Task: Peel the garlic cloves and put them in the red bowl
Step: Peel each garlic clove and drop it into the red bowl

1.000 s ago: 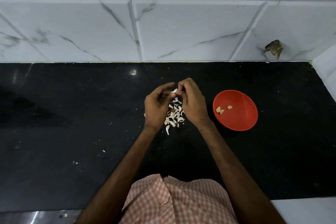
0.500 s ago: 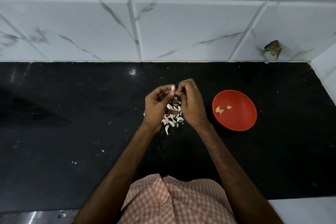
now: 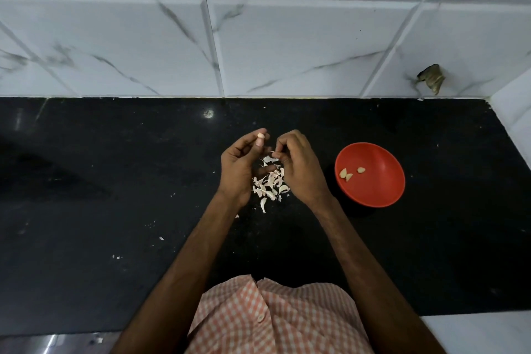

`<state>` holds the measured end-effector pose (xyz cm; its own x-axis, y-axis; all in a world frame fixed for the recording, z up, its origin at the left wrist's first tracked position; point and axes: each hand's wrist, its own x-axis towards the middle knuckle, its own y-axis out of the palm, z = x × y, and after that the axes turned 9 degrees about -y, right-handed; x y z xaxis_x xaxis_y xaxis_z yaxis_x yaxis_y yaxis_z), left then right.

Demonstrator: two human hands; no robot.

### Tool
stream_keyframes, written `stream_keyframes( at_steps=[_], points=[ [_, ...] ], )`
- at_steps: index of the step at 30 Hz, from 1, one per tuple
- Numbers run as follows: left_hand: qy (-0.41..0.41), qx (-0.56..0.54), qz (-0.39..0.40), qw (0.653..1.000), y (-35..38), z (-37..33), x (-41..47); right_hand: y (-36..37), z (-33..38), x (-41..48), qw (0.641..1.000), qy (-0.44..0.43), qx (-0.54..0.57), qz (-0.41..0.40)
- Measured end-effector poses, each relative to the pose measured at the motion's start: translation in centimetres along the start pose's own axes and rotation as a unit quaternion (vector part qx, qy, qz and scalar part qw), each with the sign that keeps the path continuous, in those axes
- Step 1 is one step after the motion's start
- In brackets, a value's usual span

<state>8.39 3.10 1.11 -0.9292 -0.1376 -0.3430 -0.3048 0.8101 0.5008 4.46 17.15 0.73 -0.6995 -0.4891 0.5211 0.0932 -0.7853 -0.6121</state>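
Head view: a small, pale garlic clove (image 3: 261, 139) is pinched at the fingertips of the left hand (image 3: 238, 169), near a heap of papery, curled skins (image 3: 270, 184). What looks like a scrap of skin (image 3: 272, 153) is nipped by the curled fingers of the right hand (image 3: 300, 169). Three smooth peeled cloves (image 3: 346, 175) are seen in the round red bowl (image 3: 373, 192), set on a glossy black counter (image 3: 115, 181) below white veined tiles (image 3: 287, 52).
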Motion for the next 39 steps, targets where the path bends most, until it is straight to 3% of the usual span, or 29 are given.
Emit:
stream_keyframes(
  at_steps=[4, 8, 16, 23, 34, 39],
  points=[
    [0.025, 0.031, 0.002, 0.999, -0.1, 0.2, -0.2, -0.6, 0.2, 0.4, 0.996, 0.053, 0.064, -0.040],
    [0.045, 0.062, -0.007, 0.997, -0.4, 0.3, 0.0, -1.3, 0.4, 1.4, 0.995, 0.044, 0.051, -0.075],
    [0.083, 0.118, -0.005, 0.990, -0.5, 0.2, 0.2, -1.6, 0.7, 2.7, 0.990, 0.070, 0.125, -0.018],
    [0.119, 0.197, -0.004, 0.973, -0.6, 0.0, 0.4, -2.0, -0.4, 2.9, 0.991, 0.054, 0.098, 0.077],
    [0.101, 0.168, -0.033, 0.980, 0.3, 0.6, 0.0, -1.2, -0.4, 2.3, 0.994, 0.057, 0.085, 0.032],
    [0.089, 0.127, 0.002, 0.988, 0.2, 0.7, 0.0, -1.0, -0.5, 2.3, 0.996, 0.045, 0.069, 0.021]
  ],
)
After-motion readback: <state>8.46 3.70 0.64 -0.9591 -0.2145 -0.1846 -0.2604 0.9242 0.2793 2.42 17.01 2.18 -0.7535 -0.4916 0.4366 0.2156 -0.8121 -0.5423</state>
